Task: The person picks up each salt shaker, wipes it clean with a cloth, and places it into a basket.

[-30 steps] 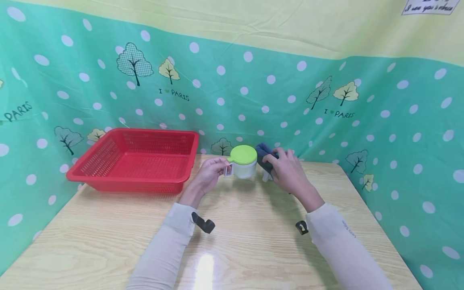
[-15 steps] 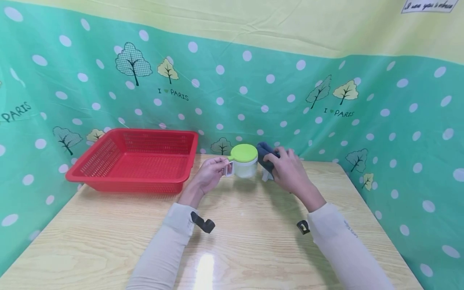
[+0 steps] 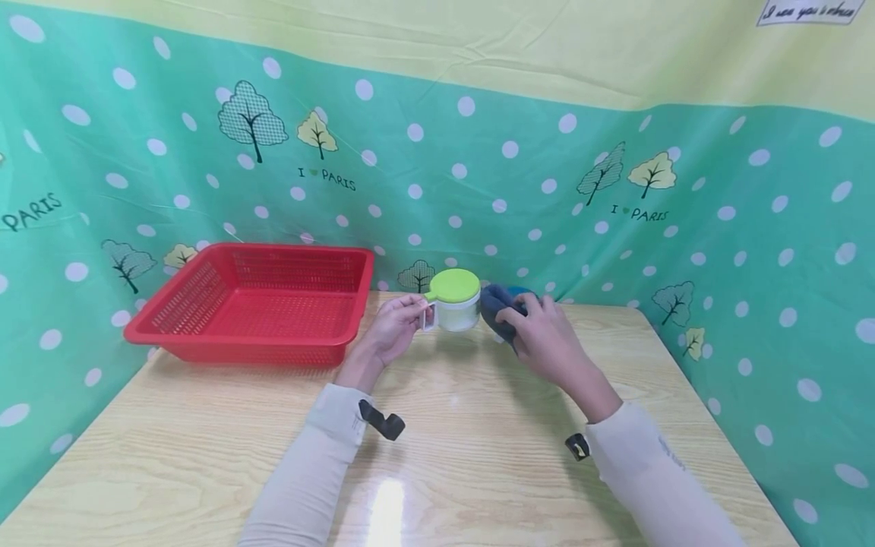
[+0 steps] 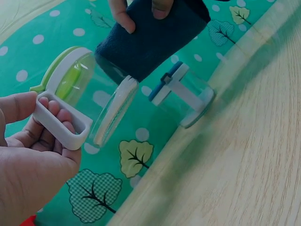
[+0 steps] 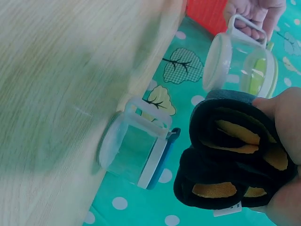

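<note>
My left hand (image 3: 395, 330) grips the white handle of a clear jar with a green lid (image 3: 455, 287), held above the table. In the left wrist view, thumb and fingers are around the jar's handle (image 4: 63, 123). My right hand (image 3: 552, 342) pinches a dark blue folded cloth (image 3: 500, 313) close beside the jar's right side. Whether cloth and jar touch, I cannot tell. The right wrist view shows the cloth's rolled layers (image 5: 225, 155), orange inside. A second clear jar with a blue lid (image 5: 136, 146) stands on the table, mostly hidden by the right hand in the head view.
A red plastic basket (image 3: 266, 349) with slotted walls sits at the back left of the wooden table (image 3: 451, 456). A green, dotted fabric backdrop (image 3: 424, 167) hangs behind and at both sides. Black straps (image 3: 381, 419) are at the wrists.
The right hand and cloth have shifted slightly down, bringing the second jar's blue lid into sight. The green-lidded jar has risen and moved slightly left, still in the left hand.
</note>
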`<move>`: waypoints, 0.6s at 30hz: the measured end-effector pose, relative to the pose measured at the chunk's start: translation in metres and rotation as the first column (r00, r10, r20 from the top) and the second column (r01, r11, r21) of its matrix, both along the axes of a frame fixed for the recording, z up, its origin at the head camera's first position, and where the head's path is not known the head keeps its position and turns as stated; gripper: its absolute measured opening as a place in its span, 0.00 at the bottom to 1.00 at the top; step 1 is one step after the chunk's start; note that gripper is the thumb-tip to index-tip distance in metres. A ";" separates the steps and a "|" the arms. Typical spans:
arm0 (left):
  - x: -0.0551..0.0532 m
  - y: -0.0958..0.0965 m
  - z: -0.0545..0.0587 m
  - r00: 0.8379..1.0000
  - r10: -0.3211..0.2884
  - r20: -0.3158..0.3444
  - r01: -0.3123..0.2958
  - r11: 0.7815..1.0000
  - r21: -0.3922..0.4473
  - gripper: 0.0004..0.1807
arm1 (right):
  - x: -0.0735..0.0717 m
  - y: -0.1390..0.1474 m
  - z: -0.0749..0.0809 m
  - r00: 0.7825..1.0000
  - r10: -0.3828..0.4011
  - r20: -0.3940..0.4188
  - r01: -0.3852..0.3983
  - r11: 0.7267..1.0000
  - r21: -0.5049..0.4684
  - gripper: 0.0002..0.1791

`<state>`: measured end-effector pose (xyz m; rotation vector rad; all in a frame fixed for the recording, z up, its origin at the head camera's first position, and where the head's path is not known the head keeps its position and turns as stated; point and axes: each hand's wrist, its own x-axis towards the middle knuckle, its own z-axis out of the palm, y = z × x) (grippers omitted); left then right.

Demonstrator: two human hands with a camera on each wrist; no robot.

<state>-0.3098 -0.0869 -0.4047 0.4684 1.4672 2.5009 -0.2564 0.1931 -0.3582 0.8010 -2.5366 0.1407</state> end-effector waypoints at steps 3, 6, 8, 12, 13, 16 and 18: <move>0.000 0.001 -0.001 1.000 -0.003 -0.003 0.003 1.000 -0.007 0.16 | 0.000 -0.001 0.001 1.000 -0.016 0.014 0.016 1.000 -0.005 0.22; 0.001 0.001 0.000 1.000 -0.023 -0.012 0.023 1.000 -0.008 0.15 | -0.003 -0.001 0.004 0.998 -0.052 0.045 0.052 0.999 -0.011 0.21; 0.001 0.002 0.000 0.999 -0.040 -0.016 0.040 0.999 -0.009 0.15 | -0.008 -0.001 0.005 0.996 -0.072 0.058 0.073 0.997 -0.012 0.21; 0.002 0.002 0.001 0.998 -0.062 -0.025 0.061 0.998 -0.026 0.15 | -0.019 -0.002 0.008 0.995 -0.078 0.064 0.079 0.997 -0.025 0.19; 0.002 0.003 0.001 0.998 -0.064 -0.026 0.063 0.998 -0.030 0.15 | -0.021 -0.003 0.008 0.995 -0.074 0.062 0.076 0.997 -0.028 0.18; 0.002 0.004 0.002 0.997 -0.072 -0.028 0.070 0.997 -0.043 0.14 | -0.027 -0.004 0.008 0.996 -0.065 0.058 0.067 0.997 -0.034 0.17; 0.003 0.004 0.002 0.997 -0.070 -0.028 0.069 0.997 -0.045 0.14 | -0.029 -0.004 0.007 0.997 -0.061 0.054 0.063 0.997 -0.036 0.17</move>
